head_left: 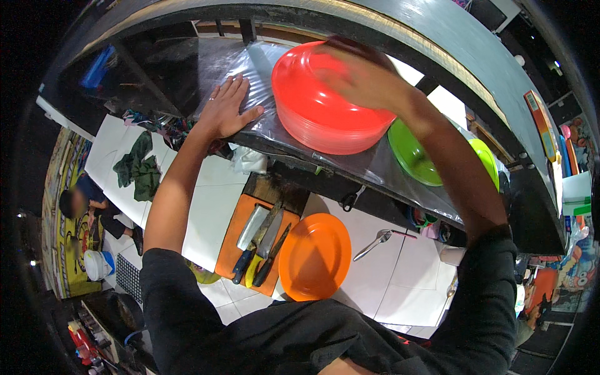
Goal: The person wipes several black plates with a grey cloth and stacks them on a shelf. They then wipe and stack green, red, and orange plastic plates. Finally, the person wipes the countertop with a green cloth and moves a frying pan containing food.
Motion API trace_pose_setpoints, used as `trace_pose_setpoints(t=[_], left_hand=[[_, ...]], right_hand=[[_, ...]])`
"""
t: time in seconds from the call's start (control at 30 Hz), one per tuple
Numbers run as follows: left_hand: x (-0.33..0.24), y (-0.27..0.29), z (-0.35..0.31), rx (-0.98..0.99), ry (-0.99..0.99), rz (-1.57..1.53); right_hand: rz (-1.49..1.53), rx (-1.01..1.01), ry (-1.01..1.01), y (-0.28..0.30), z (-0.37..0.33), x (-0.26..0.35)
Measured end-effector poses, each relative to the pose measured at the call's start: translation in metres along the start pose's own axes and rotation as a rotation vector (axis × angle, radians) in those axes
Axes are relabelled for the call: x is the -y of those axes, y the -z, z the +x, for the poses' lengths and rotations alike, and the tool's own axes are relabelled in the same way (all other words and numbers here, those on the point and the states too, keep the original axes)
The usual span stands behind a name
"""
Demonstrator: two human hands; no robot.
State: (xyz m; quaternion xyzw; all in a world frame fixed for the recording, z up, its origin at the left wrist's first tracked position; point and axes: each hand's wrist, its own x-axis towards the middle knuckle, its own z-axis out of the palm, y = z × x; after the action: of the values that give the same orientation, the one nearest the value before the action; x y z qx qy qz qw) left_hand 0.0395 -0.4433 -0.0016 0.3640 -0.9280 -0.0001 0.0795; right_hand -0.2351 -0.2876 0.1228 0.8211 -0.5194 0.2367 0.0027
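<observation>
My left hand [226, 110] lies flat, fingers spread, on a shelf lined with clear plastic sheet [255, 69]. Beside it stands a tall stack of red plastic plates [331, 128]. Across the top of that stack reaches my right hand [353, 72]; motion blurs its fingers, so I cannot tell whether they touch or grip the top plate. Partly behind my right forearm sit a green bowl [409, 150] and another green dish [484, 156].
On the white tiled counter below, an orange cutting board [228, 240] bears several knives, including a cleaver [252, 226]. Beside it are an orange oval plate [315, 253] and a fork [370, 245]. A dark green cloth [137, 169] lies left. Another person [94, 197] sits far left.
</observation>
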Motion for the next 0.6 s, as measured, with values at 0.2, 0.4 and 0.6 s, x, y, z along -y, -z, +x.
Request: trace_pose_setpoints(t=[0.2,0.4,0.6], left_hand=[[0.002,0.008,0.003,0.007,-0.026,0.042],[0.005,0.014,0.008,0.063,-0.037,0.048],[0.001,0.017,0.003,0.059,-0.015,0.060]], right_hand=[[-0.371,0.599,-0.070,-0.055,0.129,0.039],[-0.449,0.851,-0.195,-0.087,0.140,0.028],[-0.399,0.835,-0.238,-0.080,0.131,0.020]])
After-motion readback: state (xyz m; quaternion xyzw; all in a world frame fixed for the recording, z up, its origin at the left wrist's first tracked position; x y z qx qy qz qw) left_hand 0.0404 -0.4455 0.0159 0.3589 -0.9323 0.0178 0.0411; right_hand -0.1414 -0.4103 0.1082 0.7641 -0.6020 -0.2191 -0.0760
